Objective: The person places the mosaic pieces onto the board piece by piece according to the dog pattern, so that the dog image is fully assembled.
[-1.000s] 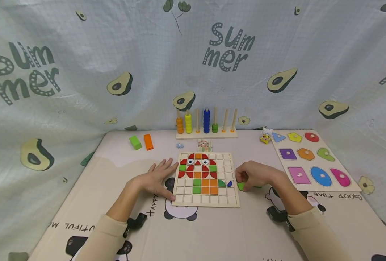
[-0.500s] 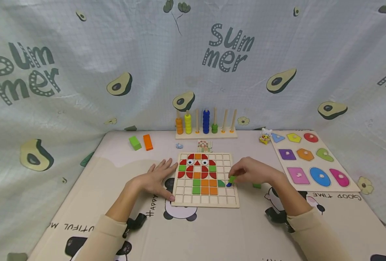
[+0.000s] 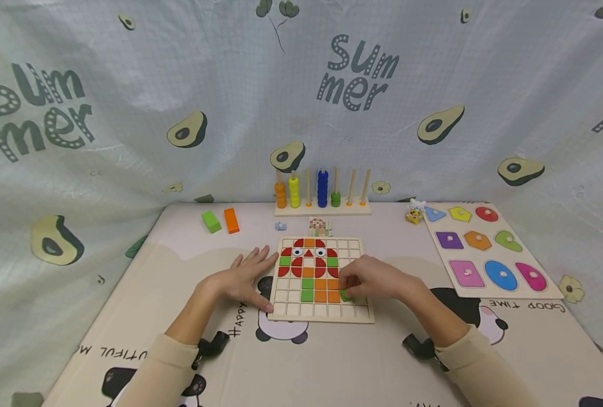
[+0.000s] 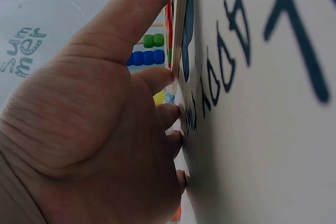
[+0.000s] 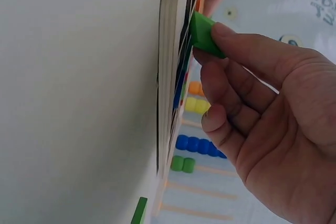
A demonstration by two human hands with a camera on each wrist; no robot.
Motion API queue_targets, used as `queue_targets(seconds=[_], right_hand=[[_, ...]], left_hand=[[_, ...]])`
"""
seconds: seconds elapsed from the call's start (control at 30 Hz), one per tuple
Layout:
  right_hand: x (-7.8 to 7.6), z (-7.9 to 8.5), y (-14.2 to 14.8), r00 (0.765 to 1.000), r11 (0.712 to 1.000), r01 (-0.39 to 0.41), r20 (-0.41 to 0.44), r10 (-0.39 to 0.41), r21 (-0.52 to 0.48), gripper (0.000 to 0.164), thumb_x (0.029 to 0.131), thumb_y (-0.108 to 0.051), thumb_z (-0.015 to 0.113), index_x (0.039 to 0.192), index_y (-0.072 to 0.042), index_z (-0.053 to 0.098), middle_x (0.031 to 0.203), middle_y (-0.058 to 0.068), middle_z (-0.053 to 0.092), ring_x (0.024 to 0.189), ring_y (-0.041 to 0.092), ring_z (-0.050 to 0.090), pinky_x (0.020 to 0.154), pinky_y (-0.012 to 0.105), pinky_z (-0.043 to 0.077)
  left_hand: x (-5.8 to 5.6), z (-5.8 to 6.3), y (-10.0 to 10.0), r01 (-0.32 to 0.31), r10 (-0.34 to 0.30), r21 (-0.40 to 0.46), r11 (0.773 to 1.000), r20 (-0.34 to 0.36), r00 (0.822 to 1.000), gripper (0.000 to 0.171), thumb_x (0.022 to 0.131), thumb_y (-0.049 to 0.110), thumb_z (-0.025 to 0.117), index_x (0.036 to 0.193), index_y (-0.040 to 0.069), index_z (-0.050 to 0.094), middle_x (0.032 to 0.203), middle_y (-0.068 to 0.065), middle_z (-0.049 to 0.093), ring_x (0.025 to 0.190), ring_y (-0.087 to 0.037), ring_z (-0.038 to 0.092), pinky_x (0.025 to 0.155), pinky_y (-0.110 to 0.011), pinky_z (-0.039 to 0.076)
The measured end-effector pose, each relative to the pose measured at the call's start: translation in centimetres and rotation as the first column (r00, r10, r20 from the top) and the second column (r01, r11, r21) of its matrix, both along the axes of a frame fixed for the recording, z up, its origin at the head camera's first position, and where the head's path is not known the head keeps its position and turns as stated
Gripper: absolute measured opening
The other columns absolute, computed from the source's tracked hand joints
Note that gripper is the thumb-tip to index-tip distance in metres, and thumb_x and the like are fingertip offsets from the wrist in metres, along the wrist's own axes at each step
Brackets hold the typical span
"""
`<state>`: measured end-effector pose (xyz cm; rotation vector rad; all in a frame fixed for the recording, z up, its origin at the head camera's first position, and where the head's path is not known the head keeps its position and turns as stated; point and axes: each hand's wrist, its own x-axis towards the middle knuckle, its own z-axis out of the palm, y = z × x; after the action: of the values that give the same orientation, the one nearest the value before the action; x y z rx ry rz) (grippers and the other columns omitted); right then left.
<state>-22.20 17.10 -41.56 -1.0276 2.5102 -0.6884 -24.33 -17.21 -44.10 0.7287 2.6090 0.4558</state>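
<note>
A wooden grid board [image 3: 287,310] lies in the middle of the table, bearing red, orange and green pieces arranged in a picture. My left hand [image 3: 244,278] rests on the table beside it, fingers spread, with the thumb and index finger at the board's left edge. Over the lower right squares, my right hand [image 3: 374,278] pinches a green square tile [image 5: 203,34] between thumb and fingers. In the right wrist view the tile is tilted against the board's face. The blue piece is covered by this hand in the head view. Another green piece [image 5: 139,211] lies on the table.
Behind the board are a small picture card [image 3: 320,227] and a bead counting rack [image 3: 323,210]. A shape puzzle board [image 3: 459,282] and a toy figure [image 3: 414,212] are at the right. Green [image 3: 211,222] and orange [image 3: 232,221] blocks stand back left.
My right hand has picked up the green square tile from beside the board and carried it left onto the lower right squares. My left hand has stayed put.
</note>
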Motion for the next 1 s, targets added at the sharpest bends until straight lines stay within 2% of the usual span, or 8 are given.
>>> queue_targets(seconds=[0.23, 0.53, 0.8, 1.0], right_hand=[[0.2, -0.1, -0.1, 1.000, 1.000, -0.004, -0.014, 0.004, 0.009, 0.008, 0.084, -0.017, 0.075, 0.083, -0.018, 0.067, 0.072, -0.012, 0.061, 0.067, 0.006, 0.054, 0.063, 0.024, 0.050], [0.3, -0.1, -0.2, 0.994, 0.997, -0.005, -0.106, 0.013, 0.072, 0.014, 0.081, -0.021, 0.078, 0.076, -0.024, 0.065, 0.068, -0.015, 0.057, 0.065, 0.004, 0.051, 0.061, 0.024, 0.046], [0.5, 0.1, -0.1, 0.997, 0.995, 0.001, -0.081, 0.008, 0.103, 0.007, 0.081, -0.020, 0.077, 0.085, -0.021, 0.072, 0.070, -0.012, 0.058, 0.068, 0.006, 0.052, 0.063, 0.025, 0.046], [-0.2, 1.9, 2.8, 0.988, 0.995, 0.102, -0.114, -0.102, -0.004, 0.015, 0.086, -0.024, 0.072, 0.101, -0.019, 0.071, 0.082, -0.012, 0.062, 0.077, 0.010, 0.055, 0.066, 0.027, 0.048]], left_hand=[[0.1, 0.0, 0.0, -0.004, 0.004, 0.004, 1.000, 0.009, 1.000, 0.125, 0.059, 0.070, 0.077, 0.156, 0.025, 0.013, 0.162, -0.005, -0.001, 0.148, -0.028, -0.007, 0.115, -0.057, -0.004], [0.2, 0.2, 0.0, -0.006, 0.006, 0.001, 1.000, 0.012, 1.000, 0.125, 0.059, 0.070, 0.077, 0.156, 0.025, 0.012, 0.162, -0.005, -0.001, 0.148, -0.027, -0.008, 0.115, -0.056, -0.004], [0.1, 0.1, 0.0, -0.006, 0.006, 0.004, 1.000, 0.004, 1.000, 0.125, 0.059, 0.071, 0.076, 0.156, 0.025, 0.012, 0.162, -0.004, -0.002, 0.148, -0.027, -0.008, 0.115, -0.056, -0.004], [0.1, 0.0, 0.0, -0.008, 0.008, 0.009, 1.000, 0.001, 1.000, 0.126, 0.058, 0.071, 0.077, 0.156, 0.026, 0.013, 0.162, -0.004, -0.001, 0.148, -0.026, -0.008, 0.116, -0.056, -0.004]])
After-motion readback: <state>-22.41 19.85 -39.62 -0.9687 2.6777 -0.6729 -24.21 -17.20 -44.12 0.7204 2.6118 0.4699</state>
